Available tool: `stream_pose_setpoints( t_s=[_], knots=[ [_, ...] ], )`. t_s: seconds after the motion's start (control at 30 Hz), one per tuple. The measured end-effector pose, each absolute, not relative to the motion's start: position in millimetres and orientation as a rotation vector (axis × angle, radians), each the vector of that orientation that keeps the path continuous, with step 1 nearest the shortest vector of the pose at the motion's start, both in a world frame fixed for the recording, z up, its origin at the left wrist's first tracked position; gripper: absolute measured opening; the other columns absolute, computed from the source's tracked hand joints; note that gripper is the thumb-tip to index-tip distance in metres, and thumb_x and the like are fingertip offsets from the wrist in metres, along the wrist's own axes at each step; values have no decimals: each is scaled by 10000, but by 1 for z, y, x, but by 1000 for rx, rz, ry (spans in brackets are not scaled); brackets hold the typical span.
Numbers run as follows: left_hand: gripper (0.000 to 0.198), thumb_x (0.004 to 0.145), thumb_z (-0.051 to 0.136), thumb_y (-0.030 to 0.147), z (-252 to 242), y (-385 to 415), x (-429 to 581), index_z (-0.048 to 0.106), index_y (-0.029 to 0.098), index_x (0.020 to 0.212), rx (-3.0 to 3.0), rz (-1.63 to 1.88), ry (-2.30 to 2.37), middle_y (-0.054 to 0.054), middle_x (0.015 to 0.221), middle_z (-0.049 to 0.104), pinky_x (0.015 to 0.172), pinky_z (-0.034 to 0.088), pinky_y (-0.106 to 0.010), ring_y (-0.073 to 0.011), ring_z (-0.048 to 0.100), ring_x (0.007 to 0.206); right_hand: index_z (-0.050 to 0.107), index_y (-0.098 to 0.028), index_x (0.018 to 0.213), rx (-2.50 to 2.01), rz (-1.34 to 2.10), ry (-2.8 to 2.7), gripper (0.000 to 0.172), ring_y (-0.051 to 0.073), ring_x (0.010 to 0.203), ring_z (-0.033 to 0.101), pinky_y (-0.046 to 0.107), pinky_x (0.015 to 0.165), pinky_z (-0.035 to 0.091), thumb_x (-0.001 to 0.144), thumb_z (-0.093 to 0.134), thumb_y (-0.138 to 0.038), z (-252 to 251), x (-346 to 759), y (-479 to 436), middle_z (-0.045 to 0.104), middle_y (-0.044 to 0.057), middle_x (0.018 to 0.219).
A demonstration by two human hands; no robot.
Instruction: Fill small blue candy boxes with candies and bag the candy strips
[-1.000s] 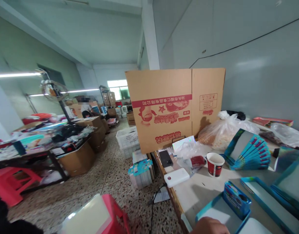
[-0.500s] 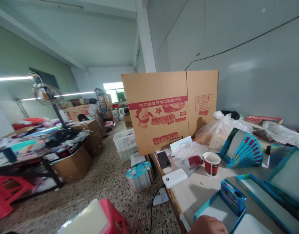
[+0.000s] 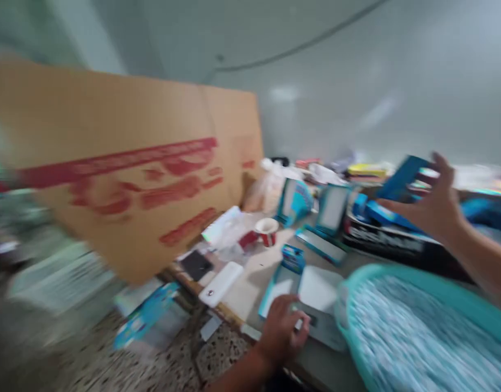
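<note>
My left hand (image 3: 280, 332) is low over the front of the table, its fingers curled; a small pale thing may be between them, but blur hides it. It is beside a blue tray (image 3: 270, 296) with a small blue printed box (image 3: 293, 258) at its far end, and a white-topped digital scale (image 3: 322, 291). My right hand (image 3: 436, 204) is raised at the right, thumb and fingers around a blue box (image 3: 405, 177), above a black carton (image 3: 385, 243) of blue boxes. A turquoise basin (image 3: 359, 326) of small blue-white packets is below that hand.
A large cardboard sheet (image 3: 123, 147) stands upright at the left. On the table are a paper cup (image 3: 267, 231), a white power bank (image 3: 221, 283), a dark phone (image 3: 196, 264) and open blue boxes (image 3: 331, 209). Stacked printed card (image 3: 152, 321) is beside the table.
The view has swung right, bringing the basin, the scale and the black carton into sight. My right hand has come into view with the blue box, and more of my left hand shows.
</note>
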State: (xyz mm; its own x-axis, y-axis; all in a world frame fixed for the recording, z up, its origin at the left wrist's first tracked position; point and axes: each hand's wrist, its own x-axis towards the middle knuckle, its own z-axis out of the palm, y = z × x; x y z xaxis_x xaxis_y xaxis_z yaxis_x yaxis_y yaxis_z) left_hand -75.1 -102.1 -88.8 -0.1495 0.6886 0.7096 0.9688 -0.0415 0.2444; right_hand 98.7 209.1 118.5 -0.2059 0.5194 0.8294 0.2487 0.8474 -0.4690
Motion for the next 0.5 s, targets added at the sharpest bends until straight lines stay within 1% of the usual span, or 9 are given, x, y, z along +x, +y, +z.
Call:
stream_pose_setpoints(
  t_s=[0.03,0.1,0.13,0.17,0.27,0.3,0.37,0.4,0.5],
  knots=[
    [129,811,625,149,-73,-96,-69,697,239,870,-1802,-1099,-1821,-78,1092,667,888,584,-389,-223,670,1033,169,-274,1575,-580,233,-1841,1147,320,1134,605,412,776,616,687,813,-610,112,126,204,386,211,1399],
    [160,852,621,149,-39,-71,-55,678,242,970,-1832,-1314,-1713,-78,1120,638,896,573,-375,-205,654,1035,156,-297,1587,-518,121,-1980,1226,374,1330,459,467,932,591,627,858,-595,101,162,177,319,173,1449],
    [189,864,624,153,-23,-54,-46,655,243,1028,-1884,-1448,-1612,-69,1099,639,898,568,-369,-197,651,1021,147,-314,1593,-499,48,-2079,1245,396,1416,343,498,1020,548,617,879,-562,97,171,160,297,150,1466],
    [252,864,653,180,-8,-34,-36,628,252,1105,-1949,-1584,-1526,-59,1084,645,916,561,-377,-200,649,1026,132,-317,1598,-507,1,-2158,1233,395,1421,326,521,1091,493,637,878,-520,94,174,143,296,139,1453],
    [700,793,775,362,26,26,-6,444,301,1406,-2180,-2104,-1522,-101,1373,554,1001,542,-423,-262,588,1226,94,-321,1613,-636,23,-2404,1132,396,1412,325,568,1186,366,741,811,-399,88,169,106,287,132,1470],
    [776,762,805,391,32,44,2,419,333,1432,-2253,-2250,-1551,-86,1434,521,1034,531,-416,-270,548,1297,73,-324,1617,-700,58,-2445,1110,402,1424,304,582,1197,341,767,785,-377,86,167,98,276,132,1489],
    [736,714,843,391,35,75,11,505,341,1365,-2364,-2455,-1660,-57,1336,602,1028,545,-423,-272,589,1252,14,-329,1622,-827,129,-2446,1095,409,1458,244,595,1196,331,806,743,-366,77,169,90,230,128,1538],
    [630,732,827,392,32,86,14,562,316,1297,-2311,-2582,-1765,-58,1250,649,999,564,-431,-269,630,1184,-19,-328,1622,-884,167,-2415,1096,408,1468,231,594,1185,351,822,728,-373,71,173,90,199,127,1562],
    [346,789,770,378,18,99,21,644,216,1066,-1961,-2812,-2022,-71,1046,713,917,595,-437,-249,695,990,-30,-300,1618,-1021,351,-2278,1047,394,1442,320,562,1089,472,864,685,-428,42,199,98,180,149,1594]
  ],
)
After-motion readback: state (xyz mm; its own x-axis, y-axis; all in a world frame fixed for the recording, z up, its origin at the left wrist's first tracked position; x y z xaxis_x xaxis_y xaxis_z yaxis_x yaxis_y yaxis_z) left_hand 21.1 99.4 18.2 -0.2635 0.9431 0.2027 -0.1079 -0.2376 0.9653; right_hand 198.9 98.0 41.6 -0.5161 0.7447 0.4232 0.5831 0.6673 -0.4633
